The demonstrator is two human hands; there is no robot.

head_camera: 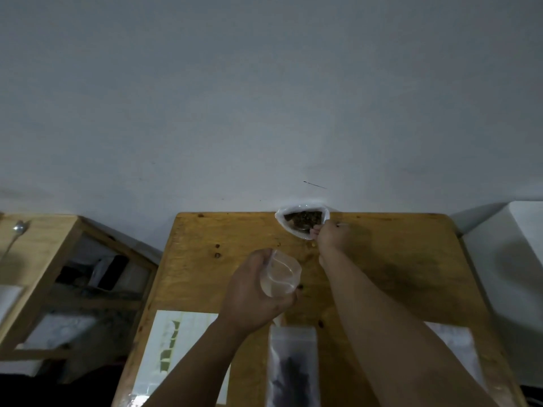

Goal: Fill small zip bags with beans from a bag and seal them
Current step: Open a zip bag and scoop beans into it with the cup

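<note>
A white bag of dark beans [302,219] stands open at the far edge of the wooden table [396,259], against the wall. My right hand [330,235] is at the bag's right rim, fingers closed on a metal spoon [304,229] whose bowl lies inside the bag. My left hand [255,292] holds a small clear zip bag [280,274] upright with its mouth held open, above the middle of the table. A filled zip bag with dark contents [292,368] lies flat near the front edge.
A white printed sheet [170,348] lies at the table's front left and a clear plastic sheet [455,345] at the front right. A wooden shelf unit [44,259] with a spoon on top stands to the left. A white surface [514,274] is to the right.
</note>
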